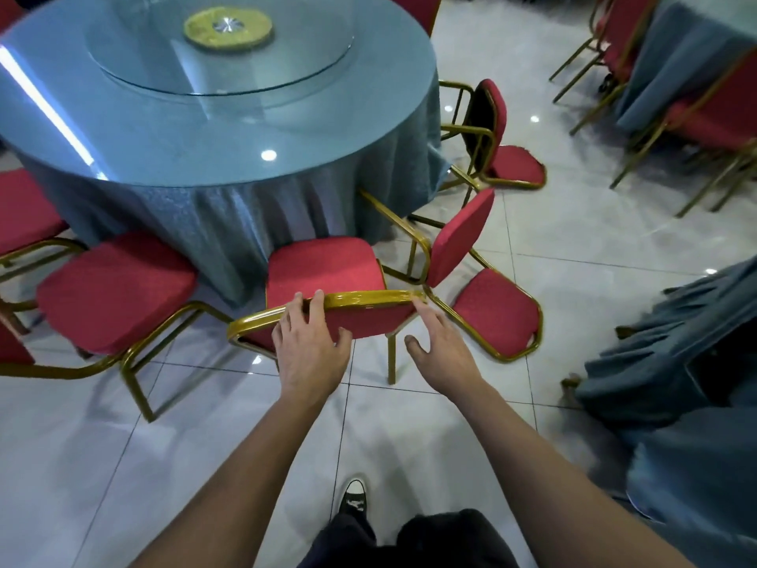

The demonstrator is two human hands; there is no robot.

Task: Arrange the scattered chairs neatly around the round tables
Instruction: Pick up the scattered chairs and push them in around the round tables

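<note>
A red padded chair (323,266) with a gold frame stands upright right in front of me, its seat facing the round table (213,129) with the blue cloth. My left hand (309,346) grips the top rail of its backrest, fingers over the gold bar. My right hand (440,346) is open, its fingertips touching the right end of that rail. Just to the right a second red chair (491,309) lies tipped over on the floor. Farther back a third red chair (512,161) also lies on its side by the table.
Upright red chairs (118,289) stand at the table's left side. Another blue-clothed table (688,63) with chairs is at the far right. Crumpled blue cloth (672,346) covers something at the right. My shoe (354,500) stands on the tiled floor.
</note>
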